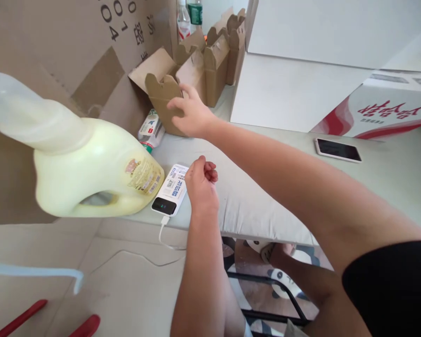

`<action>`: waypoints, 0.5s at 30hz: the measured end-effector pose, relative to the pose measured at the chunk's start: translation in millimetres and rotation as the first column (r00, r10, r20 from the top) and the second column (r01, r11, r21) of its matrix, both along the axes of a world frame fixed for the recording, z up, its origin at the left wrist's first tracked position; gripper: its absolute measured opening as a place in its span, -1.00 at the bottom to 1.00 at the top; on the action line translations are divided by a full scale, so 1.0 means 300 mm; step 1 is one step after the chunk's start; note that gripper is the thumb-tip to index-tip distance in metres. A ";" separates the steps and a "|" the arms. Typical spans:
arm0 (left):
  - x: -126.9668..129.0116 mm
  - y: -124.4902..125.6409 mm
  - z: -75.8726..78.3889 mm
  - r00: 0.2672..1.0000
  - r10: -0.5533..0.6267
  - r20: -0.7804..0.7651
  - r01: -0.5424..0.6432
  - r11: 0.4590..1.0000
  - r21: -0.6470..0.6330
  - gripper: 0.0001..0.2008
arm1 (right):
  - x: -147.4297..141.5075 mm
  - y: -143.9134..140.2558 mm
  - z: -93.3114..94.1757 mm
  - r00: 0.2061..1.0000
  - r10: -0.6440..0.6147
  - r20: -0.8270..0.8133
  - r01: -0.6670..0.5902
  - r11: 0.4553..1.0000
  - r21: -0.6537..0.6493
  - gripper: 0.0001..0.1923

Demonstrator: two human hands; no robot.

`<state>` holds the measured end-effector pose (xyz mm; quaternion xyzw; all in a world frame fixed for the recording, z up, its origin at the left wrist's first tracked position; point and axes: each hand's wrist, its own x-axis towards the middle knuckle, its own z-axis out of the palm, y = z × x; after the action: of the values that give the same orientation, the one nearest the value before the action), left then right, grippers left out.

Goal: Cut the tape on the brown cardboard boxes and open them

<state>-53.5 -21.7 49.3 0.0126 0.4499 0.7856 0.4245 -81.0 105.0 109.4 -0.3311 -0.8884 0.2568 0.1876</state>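
My right hand (192,112) reaches across to the nearest brown cardboard box (163,100), its fingers apart in front of the box's side; whether they touch it I cannot tell. The box's flap stands raised. My left hand (201,180) is closed with the fingers curled in, and nothing shows in it. Beside it lies a white power bank (171,189) with a dark display and a white cable (164,220) plugged in. A small white and green packet (150,130) sits left of the box.
A large pale-yellow jug (101,161) stands at the left before a big carton (73,51). More brown boxes (215,65) and bottles (189,18) line the back. White boxes (270,93) and a phone (338,150) are on the right. The table's front edge (266,234) runs below.
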 end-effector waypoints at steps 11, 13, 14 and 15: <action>0.022 0.005 -0.002 1.000 -0.013 0.009 0.013 1.000 0.013 -0.72 | 0.024 0.033 -0.001 0.990 0.019 0.143 -0.046 0.982 0.185 -0.67; 0.032 0.006 -0.004 1.000 -0.010 -0.022 0.010 1.000 0.004 -0.72 | 0.040 0.041 0.000 0.989 0.002 0.146 -0.030 0.981 0.191 -0.70; 0.035 0.004 -0.003 0.999 0.017 -0.045 -0.018 1.000 -0.011 -0.71 | 0.059 0.044 -0.002 0.993 -0.006 0.120 -0.018 0.980 0.197 -0.68; 0.037 0.000 -0.002 0.993 0.076 -0.092 -0.079 0.997 -0.021 -0.71 | 0.088 0.043 -0.005 0.997 -0.016 0.078 0.000 0.979 0.202 -0.67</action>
<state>-42.5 -21.6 48.7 0.0256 0.4783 0.7946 0.3730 -54.6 117.9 107.8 -0.3238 -0.9153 0.1512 0.1858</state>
